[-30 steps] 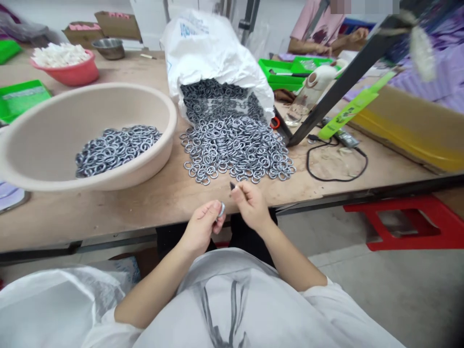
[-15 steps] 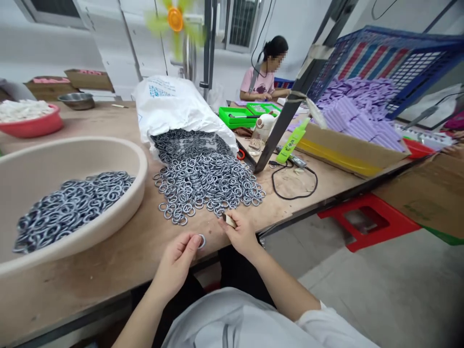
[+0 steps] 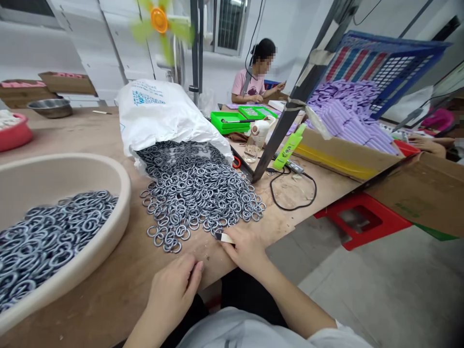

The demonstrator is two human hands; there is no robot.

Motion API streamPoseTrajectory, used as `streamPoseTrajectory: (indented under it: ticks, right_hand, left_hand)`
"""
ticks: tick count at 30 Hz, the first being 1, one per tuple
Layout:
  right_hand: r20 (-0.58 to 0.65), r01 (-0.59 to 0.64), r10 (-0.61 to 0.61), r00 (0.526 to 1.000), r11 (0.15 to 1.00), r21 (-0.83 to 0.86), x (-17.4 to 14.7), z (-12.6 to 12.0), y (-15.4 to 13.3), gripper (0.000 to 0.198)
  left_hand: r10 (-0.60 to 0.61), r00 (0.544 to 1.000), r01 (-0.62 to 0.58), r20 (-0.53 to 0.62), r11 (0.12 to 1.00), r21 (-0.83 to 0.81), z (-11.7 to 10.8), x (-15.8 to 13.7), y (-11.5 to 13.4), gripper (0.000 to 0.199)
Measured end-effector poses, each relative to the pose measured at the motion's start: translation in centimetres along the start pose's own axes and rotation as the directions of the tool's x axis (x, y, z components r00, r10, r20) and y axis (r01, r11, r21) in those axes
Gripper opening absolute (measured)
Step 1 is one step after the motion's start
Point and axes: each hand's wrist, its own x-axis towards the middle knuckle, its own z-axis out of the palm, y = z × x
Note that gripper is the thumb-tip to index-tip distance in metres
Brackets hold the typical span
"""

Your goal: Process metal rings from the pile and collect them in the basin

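My right hand [image 3: 248,249] grips a short flat tool [image 3: 225,238] with a dark end and a cream handle. Its dark end is at the front edge of a heap of grey rings [image 3: 206,193] on the table. The heap spills from the mouth of a white sack [image 3: 163,113]. Lower and to the left, my left hand [image 3: 174,282] is over the table edge with its fingers curled under and its thumb close to them. Whether a ring is inside it is hidden. A large beige tub [image 3: 125,188] at the left contains many similar rings [image 3: 54,237].
A slanted metal post [image 3: 279,130] stands right of the heap, near a green bottle [image 3: 289,150] and a looped black cable [image 3: 315,186]. Purple pieces [image 3: 344,113] fill a box at the right. A red stool [image 3: 366,217] is below. Across the table sits a co-worker [image 3: 250,84].
The ring that showed in my left fingertips is out of sight, and that hand is now turned knuckles up. My right hand still has the tool. The whole view has shifted slightly.
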Motion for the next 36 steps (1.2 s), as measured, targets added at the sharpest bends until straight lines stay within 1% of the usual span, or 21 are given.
streamPoseTrajectory:
  ticks: [3, 6, 10, 14, 18, 22, 27, 32, 36]
  right_hand:
    - [0.017, 0.007, -0.007, 1.000, 1.000, -0.006, -0.1, 0.0, 0.0, 0.009]
    - [0.025, 0.038, -0.038, 0.999, 0.999, -0.002, -0.2, 0.1, 0.3, 0.007]
    - [0.042, 0.091, -0.091, 0.995, 0.996, 0.006, -0.5, 0.2, 0.8, 0.003]
    - [0.072, 0.131, -0.134, 0.988, 0.990, 0.045, -0.6, 0.3, 1.1, 0.007]
    - [0.075, 0.160, -0.167, 0.983, 0.983, 0.092, -0.7, 0.2, 1.4, 0.011]
    - [0.057, 0.183, -0.190, 0.980, 0.977, 0.109, -0.7, 0.2, 1.6, 0.013]
    - [0.032, 0.206, -0.210, 0.977, 0.973, 0.103, -0.7, 0.4, 1.6, 0.013]
    - [-0.027, 0.204, -0.203, 0.979, 0.976, 0.069, -0.7, 0.4, 1.4, 0.014]
    - [-0.121, 0.206, -0.196, 0.973, 0.976, 0.078, -1.0, 0.8, 1.3, 0.012]
  left_hand:
    - [-0.008, 1.000, 0.007, -0.010, 0.999, -0.046, 0.0, -0.1, -0.2, 0.037]
    - [-0.063, 0.998, 0.059, -0.026, 0.990, -0.126, 0.1, -0.1, -0.4, 0.038]
    - [-0.142, 0.990, 0.134, -0.012, 0.958, -0.252, 0.0, 0.2, -0.5, 0.033]
    - [-0.214, 0.977, 0.210, 0.019, 0.930, -0.300, -0.5, 0.7, -0.2, 0.034]
    - [-0.254, 0.967, 0.253, 0.030, 0.928, -0.272, -0.7, 1.1, 0.2, 0.035]
    - [-0.275, 0.961, 0.270, 0.014, 0.932, -0.244, -0.5, 0.9, 0.4, 0.035]
    - [-0.291, 0.957, 0.287, -0.001, 0.945, -0.157, 0.0, 0.7, 0.8, 0.037]
    - [-0.236, 0.972, 0.235, -0.018, 0.971, -0.033, -0.1, 0.7, 1.4, 0.039]
    - [-0.167, 0.986, 0.166, 0.003, 0.984, 0.061, -0.3, 0.5, 1.7, 0.038]
